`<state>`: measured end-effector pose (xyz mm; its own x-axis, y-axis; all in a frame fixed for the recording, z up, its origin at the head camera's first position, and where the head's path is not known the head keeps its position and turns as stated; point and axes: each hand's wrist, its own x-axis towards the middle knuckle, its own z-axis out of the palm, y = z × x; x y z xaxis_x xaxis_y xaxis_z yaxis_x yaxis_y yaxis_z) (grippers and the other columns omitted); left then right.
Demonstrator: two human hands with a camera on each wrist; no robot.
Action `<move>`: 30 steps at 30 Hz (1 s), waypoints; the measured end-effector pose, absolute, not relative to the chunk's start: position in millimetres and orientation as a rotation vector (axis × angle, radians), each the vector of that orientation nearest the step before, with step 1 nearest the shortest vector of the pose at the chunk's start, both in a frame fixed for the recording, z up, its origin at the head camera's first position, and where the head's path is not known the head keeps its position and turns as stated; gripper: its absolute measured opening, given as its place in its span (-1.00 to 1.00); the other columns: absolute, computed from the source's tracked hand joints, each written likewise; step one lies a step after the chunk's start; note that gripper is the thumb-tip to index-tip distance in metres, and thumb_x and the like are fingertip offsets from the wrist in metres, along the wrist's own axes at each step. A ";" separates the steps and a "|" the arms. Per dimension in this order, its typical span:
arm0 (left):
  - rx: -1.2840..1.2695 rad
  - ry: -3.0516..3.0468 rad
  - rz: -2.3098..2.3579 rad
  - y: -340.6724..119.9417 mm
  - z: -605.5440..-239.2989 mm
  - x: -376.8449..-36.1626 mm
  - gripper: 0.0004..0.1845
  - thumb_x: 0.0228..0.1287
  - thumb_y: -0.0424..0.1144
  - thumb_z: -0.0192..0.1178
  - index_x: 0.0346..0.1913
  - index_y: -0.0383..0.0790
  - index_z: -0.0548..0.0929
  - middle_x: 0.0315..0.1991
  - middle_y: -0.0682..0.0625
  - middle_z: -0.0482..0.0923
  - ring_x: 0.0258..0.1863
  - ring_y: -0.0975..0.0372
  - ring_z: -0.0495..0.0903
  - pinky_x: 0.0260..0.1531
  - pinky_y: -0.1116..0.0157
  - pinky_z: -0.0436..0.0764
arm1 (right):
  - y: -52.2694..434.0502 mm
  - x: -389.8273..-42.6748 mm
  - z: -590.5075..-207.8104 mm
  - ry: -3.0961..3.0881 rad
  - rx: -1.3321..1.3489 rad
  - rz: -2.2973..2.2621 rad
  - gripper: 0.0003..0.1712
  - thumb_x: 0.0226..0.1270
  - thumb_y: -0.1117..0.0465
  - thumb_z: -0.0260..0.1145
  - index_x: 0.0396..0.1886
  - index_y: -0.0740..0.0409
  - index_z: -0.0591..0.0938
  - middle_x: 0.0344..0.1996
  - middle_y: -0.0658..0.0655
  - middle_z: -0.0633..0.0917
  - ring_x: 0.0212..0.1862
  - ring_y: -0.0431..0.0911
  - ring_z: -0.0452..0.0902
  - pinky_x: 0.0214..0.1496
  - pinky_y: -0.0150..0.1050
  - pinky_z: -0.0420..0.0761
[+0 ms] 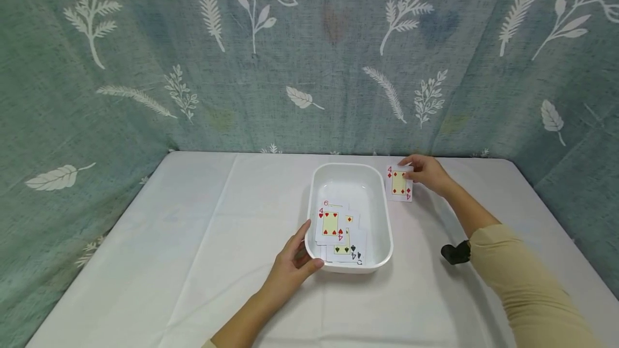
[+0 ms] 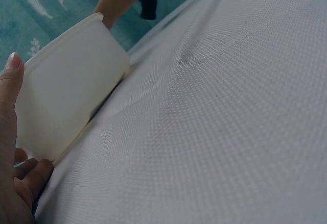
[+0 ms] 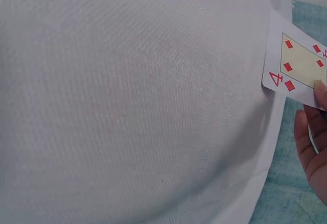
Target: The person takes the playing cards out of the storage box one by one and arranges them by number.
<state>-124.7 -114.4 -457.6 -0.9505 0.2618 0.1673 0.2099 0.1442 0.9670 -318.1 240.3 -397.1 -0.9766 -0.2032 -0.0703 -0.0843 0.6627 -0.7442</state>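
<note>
A white plastic tub [image 1: 382,214] stands in the middle of the table and holds several playing cards, with a four of hearts [image 1: 330,223] on top. My left hand [image 1: 311,246] grips the tub's near left corner, fingers along the left wall and thumb on the near wall. In the left wrist view the tub's outer wall [image 2: 71,91] lies against my left fingers [image 2: 11,86]. My right hand [image 1: 410,174] pinches a four of diamonds [image 1: 399,183] just right of the tub's far corner. The right wrist view shows that card [image 3: 299,63] face up above the cloth, held by my fingertips [image 3: 312,127].
A white cloth [image 1: 203,240] covers the table. A teal leaf-print curtain [image 1: 290,58] closes off the back and both sides. A black wrist strap [image 1: 455,253] sits on my right forearm. The table's right edge [image 1: 570,240] lies close to that arm.
</note>
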 end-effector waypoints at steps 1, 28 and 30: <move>0.489 2.344 1.969 -114.4 -457.4 -124.9 -0.11 0.15 -0.25 0.34 0.48 -0.06 0.08 0.27 -0.20 0.28 0.20 -0.02 0.43 0.17 0.32 0.51 | 240.1 -319.1 -398.8 2.735 -0.233 -1.209 -0.64 0.32 0.32 0.24 0.12 0.21 0.54 -0.14 0.24 0.47 -0.21 0.01 0.33 -0.20 -0.21 0.60; 0.466 2.366 1.966 -114.0 -456.6 -124.1 -0.12 0.15 -0.29 0.33 0.48 0.00 0.09 0.24 -0.17 0.31 0.17 0.01 0.46 0.16 0.28 0.52 | 225.4 -329.5 -426.2 2.895 -0.205 -0.992 -0.65 0.31 0.33 0.25 0.09 0.20 0.52 -0.26 0.25 0.50 -0.24 0.03 0.34 -0.26 -0.20 0.41; 0.463 2.356 1.975 -113.7 -456.3 -123.8 -0.12 0.14 -0.31 0.33 0.48 0.01 0.09 0.25 -0.17 0.31 0.18 0.01 0.45 0.17 0.27 0.51 | 225.8 -328.7 -426.3 2.886 -0.197 -0.996 -0.64 0.31 0.32 0.25 0.10 0.20 0.52 -0.28 0.24 0.48 -0.25 0.03 0.32 -0.27 -0.20 0.40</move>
